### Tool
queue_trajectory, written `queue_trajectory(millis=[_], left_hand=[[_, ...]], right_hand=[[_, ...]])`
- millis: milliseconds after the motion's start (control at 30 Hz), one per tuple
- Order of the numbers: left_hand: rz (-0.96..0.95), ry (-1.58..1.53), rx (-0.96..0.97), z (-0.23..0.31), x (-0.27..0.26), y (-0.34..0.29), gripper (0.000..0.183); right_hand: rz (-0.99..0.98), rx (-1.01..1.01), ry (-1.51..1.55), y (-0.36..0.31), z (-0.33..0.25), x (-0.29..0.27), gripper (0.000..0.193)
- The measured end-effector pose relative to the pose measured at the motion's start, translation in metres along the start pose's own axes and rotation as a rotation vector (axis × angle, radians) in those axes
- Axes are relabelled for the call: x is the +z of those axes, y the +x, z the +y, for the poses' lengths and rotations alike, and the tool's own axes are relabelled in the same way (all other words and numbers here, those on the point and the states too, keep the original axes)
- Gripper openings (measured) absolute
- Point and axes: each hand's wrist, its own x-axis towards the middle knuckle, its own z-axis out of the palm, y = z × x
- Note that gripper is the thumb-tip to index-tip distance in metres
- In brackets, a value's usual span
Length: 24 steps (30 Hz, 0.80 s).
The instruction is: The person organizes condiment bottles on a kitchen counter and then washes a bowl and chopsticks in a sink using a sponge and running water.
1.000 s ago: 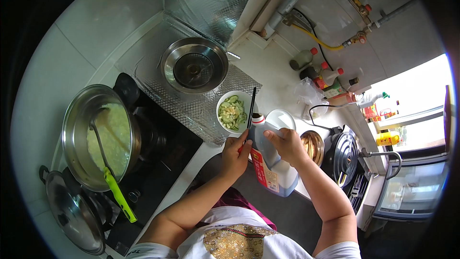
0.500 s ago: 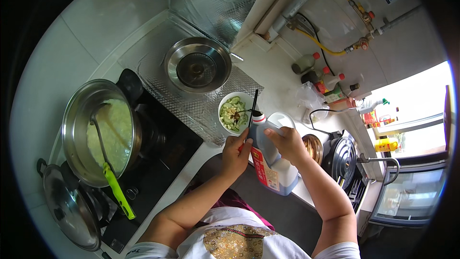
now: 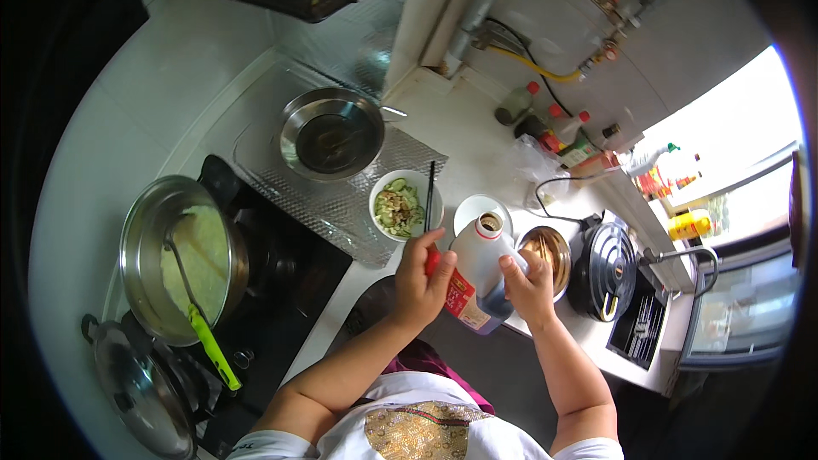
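My right hand [image 3: 530, 288] grips a translucent plastic jug [image 3: 481, 260] with a red label and dark liquid low inside. Its uncapped mouth points up and away from me. Closed around dark chopsticks [image 3: 430, 192], my left hand [image 3: 423, 283] is beside the jug; a small red piece that looks like the cap [image 3: 432, 261] shows between its fingers. Just beyond that hand stands a white bowl [image 3: 375, 202] of chopped green vegetables [image 3: 399, 207], with pale bits and brown sauce on top. A white plate [image 3: 474, 204] lies behind the jug.
At left, a steel pot [image 3: 141, 290] of pale food with a green-handled ladle [image 3: 209, 345] sits on the black cooktop [image 3: 294, 315]. Nearby are a lid [image 3: 141, 388], a steel basin [image 3: 294, 115], a metal bowl [image 3: 558, 247], a black round appliance [image 3: 609, 264] and several bottles [image 3: 562, 132].
The jug has swung away from the vegetable bowl to the right, and its mouth now shows. My left hand has moved slightly left and down with the chopsticks. The whole view has shifted.
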Motion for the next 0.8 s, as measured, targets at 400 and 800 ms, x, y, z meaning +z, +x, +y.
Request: queue_trajectory(millis=[400, 800], left_hand=[[-0.600, -0.533, -0.035, 0.077, 0.086, -0.009, 0.031], [-0.931, -0.395, 0.102, 0.114, 0.226, -0.150, 0.043]], right_hand=[[0.170, -0.047, 0.099, -0.108, 0.020, -0.064, 0.034], [0.342, -0.079, 0.370, -0.229, 0.132, -0.198, 0.033]])
